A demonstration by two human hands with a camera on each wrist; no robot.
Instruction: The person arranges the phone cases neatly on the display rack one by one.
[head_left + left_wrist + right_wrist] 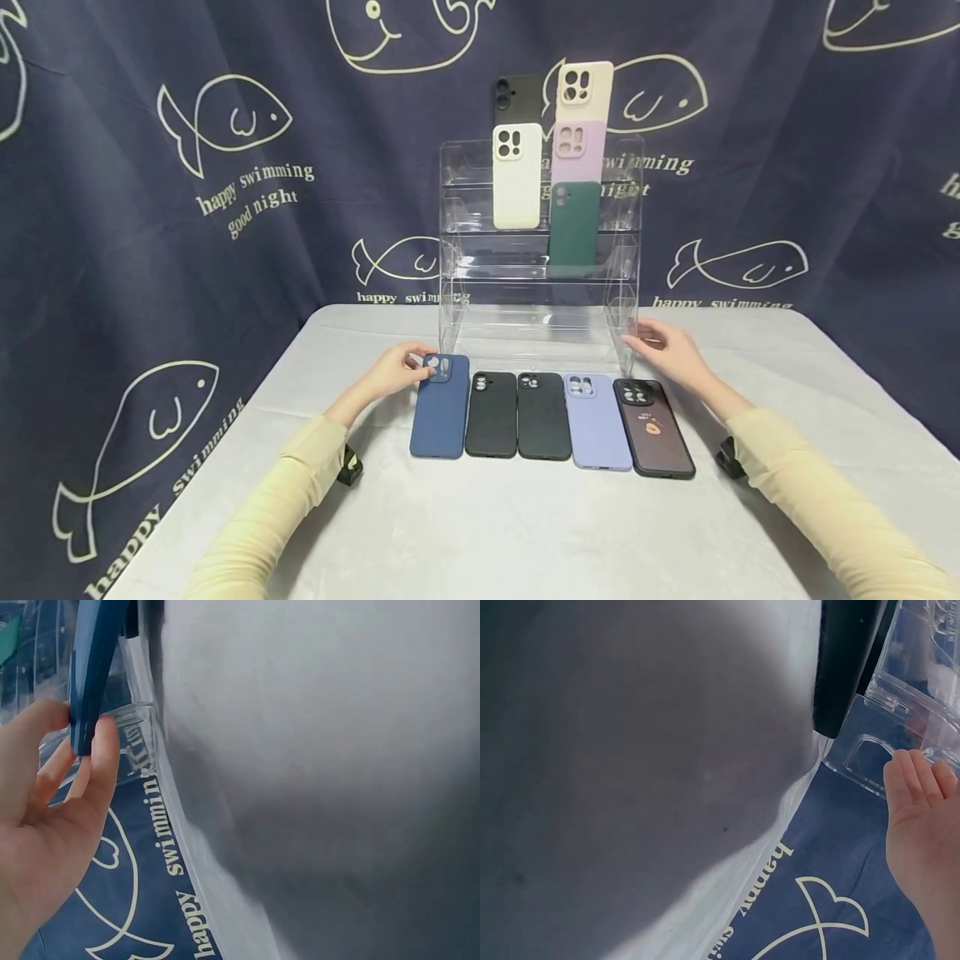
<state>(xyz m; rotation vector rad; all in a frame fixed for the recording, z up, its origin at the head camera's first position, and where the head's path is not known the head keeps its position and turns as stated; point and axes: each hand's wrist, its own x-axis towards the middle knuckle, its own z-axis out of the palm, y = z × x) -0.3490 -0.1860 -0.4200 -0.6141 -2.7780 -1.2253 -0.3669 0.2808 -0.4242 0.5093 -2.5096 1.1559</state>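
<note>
My left hand (393,371) pinches a dark blue phone case (440,417) at its camera end. In the left wrist view, thumb and fingers stand on either side of the blue case (94,675). Whether its lower end touches the table is hard to tell. At the right side of a clear tiered display rack (540,337), my right hand (671,354) touches the side panel. Its fingers look fairly straight in the right wrist view, where the thumb is hidden. Just in front of that hand lies a dark case with a printed figure (654,429).
Two black cases (491,417) and a lavender case (598,421) lie in the row between. Upper tiers of the rack bear a white case (516,187), a green case (574,225), a lilac case (581,158), a cream case (585,92) and a black case (517,100). A patterned curtain (360,192) hangs behind.
</note>
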